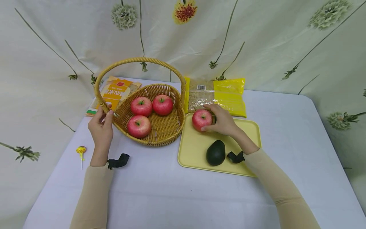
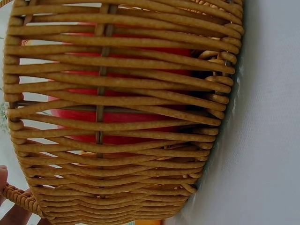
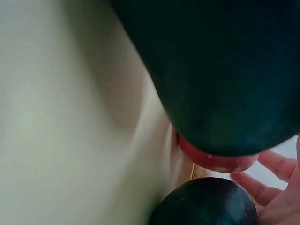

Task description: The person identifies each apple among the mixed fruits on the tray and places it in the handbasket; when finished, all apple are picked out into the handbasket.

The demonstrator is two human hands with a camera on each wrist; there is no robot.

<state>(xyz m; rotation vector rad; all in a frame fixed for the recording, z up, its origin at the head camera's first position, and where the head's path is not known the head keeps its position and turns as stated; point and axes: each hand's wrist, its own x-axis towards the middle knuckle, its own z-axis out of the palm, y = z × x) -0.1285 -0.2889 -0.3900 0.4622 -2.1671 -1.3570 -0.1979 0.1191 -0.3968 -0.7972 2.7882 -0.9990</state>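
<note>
My left hand [image 1: 101,130] grips the foot of the handle [image 1: 140,59] of a wicker basket [image 1: 168,135]. Three red apples [image 1: 139,126] lie inside it; red shows through the weave [image 2: 117,117] in the left wrist view. On the yellow tray [image 1: 191,156], my right hand [image 1: 221,121] holds another red apple [image 1: 201,119] between thumb and fingers. A dark green avocado [image 1: 215,153] lies nearer me on the tray. The right wrist view shows two dark green avocados, one large and close [image 3: 215,79], the other lower [image 3: 206,204]; my right hand mostly hides the second from the head view.
Behind the tray lies a yellow, partly clear food packet [image 1: 228,95]. An orange packet [image 1: 114,92] lies behind the basket's left side. At the left sits a wrapped lollipop [image 1: 81,150] on the white tablecloth [image 1: 183,203]. A flowered cloth [image 1: 257,47] hangs beyond.
</note>
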